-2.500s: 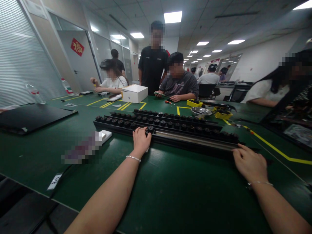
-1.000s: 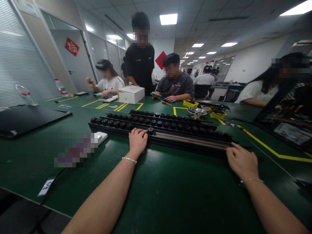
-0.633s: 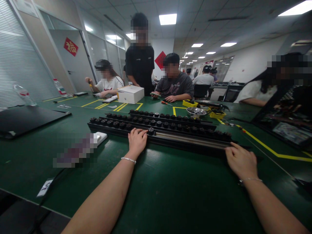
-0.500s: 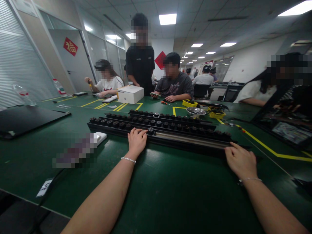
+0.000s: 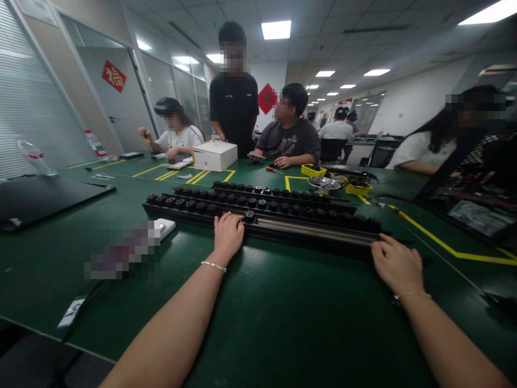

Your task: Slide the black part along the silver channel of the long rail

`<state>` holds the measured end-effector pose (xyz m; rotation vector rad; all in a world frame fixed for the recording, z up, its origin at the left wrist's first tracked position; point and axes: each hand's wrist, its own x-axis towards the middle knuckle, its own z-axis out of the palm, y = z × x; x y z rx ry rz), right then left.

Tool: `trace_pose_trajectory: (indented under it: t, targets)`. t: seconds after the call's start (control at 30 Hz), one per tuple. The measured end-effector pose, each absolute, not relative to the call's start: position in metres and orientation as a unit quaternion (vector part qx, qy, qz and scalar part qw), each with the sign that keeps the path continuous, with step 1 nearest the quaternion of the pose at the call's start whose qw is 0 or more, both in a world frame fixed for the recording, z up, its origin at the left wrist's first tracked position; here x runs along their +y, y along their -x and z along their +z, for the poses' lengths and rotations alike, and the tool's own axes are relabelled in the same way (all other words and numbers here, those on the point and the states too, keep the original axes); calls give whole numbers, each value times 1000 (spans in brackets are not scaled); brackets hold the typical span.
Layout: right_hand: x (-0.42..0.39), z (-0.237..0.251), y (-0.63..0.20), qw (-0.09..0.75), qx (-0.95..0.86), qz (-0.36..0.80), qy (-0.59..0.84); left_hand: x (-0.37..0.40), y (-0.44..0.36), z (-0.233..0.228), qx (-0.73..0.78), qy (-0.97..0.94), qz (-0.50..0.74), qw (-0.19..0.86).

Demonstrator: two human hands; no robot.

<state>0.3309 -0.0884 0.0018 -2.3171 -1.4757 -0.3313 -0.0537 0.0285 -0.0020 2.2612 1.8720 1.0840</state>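
Green matting [image 5: 283, 318] covered the bench, crossed by yellow tape lines [image 5: 448, 247]; the left hand [image 5: 228, 235] lay flat, fingers together, on the near edge of a long black rail [image 5: 315, 231] studded with dark knobs; the right hand [image 5: 398, 265] rested loosely curled on its right end; beyond stood a white box [image 5: 215, 155], seated co-workers [image 5: 288, 134] and lit ceiling panels [image 5: 276, 29].

We face a long rail [image 5: 307, 233] lying crosswise on the table [image 5: 283, 318], two rows of knobs [image 5: 258, 203] behind it. Our left hand [image 5: 228, 233] rests on the rail's middle, our right hand [image 5: 398, 264] on its right end. A box [image 5: 214, 155] sits farther back, left of a seated person [image 5: 288, 137].
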Motion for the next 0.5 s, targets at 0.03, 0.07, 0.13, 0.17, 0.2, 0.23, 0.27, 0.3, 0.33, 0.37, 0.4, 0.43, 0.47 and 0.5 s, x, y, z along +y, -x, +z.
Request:
trace_pose_trajectory:
  t: [0.03,0.07,0.13,0.17,0.2,0.23,0.27,0.3,0.33,0.37,0.4,0.43,0.47,0.5]
  targets:
    - [-88,2,-331,186,-523,-118,823,28,54,-2,599,-723,345,7]
    - [-88,2,-331,187,-522,-119,823,28,54,-2,599,-723,344,8]
    - [-88,2,-330,191,-522,-121,822,28,54,-1,598,-725,342,9]
    - [-88,2,-330,193,-523,-121,821,27,54,-1,597,-726,341,8]
    - [-88,2,-330,194,-524,-121,821,27,53,-1,596,-727,340,7]
    - [-88,2,-330,195,-524,-121,820,27,53,-1,595,-729,338,6]
    - [-89,2,-330,195,-525,-120,820,27,53,-1,594,-730,337,5]
    - [-89,2,-330,195,-524,-120,820,26,53,-1,593,-731,336,4]
    - [-89,1,-331,194,-524,-120,821,26,53,-1,592,-732,336,5]
    - [-89,1,-331,192,-524,-120,821,26,53,-1,592,-733,335,5]
    - [-89,1,-331,190,-524,-120,821,26,53,-1,591,-734,336,6]
    - [-88,1,-331,189,-525,-120,821,26,53,-1,590,-734,336,7]
    - [-88,1,-331,188,-526,-121,821,26,53,-1,589,-735,336,8]
    - [-88,1,-331,188,-527,-122,820,26,53,-1,588,-735,337,8]
